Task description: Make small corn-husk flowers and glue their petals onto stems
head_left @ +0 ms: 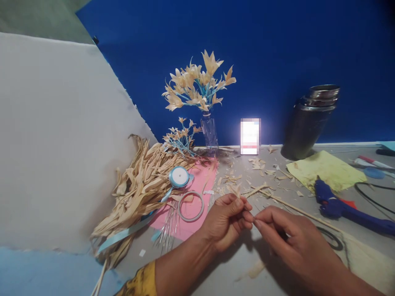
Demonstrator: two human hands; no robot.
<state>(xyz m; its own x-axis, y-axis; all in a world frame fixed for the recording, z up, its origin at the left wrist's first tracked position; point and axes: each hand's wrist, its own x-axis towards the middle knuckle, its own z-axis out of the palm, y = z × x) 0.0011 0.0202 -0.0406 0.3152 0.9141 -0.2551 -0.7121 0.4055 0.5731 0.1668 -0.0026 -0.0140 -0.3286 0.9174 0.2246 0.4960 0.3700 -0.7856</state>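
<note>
A small pale flower of dried husk [235,190] stands up from the fingers of my left hand [224,220], which are closed around its base. Close beside it, my right hand [291,242] pinches thumb and forefinger together just below the flower. Whatever thin piece lies in that pinch is too small to make out. Beyond my left wrist lie a ring of tape [202,209], a spool of light blue ribbon [179,176] and a bundle of thin wires [169,231]. Husk scraps [230,179] are scattered behind both hands.
Dried husks [138,189] heap at left beside pink paper [210,172]. A bottle [209,129] holds finished flowers [197,82]. A bright screen [249,136] and dark flask [304,127] stand behind. At right are yellow paper [327,166], a blue glue gun [345,209] and a thin stick [304,213].
</note>
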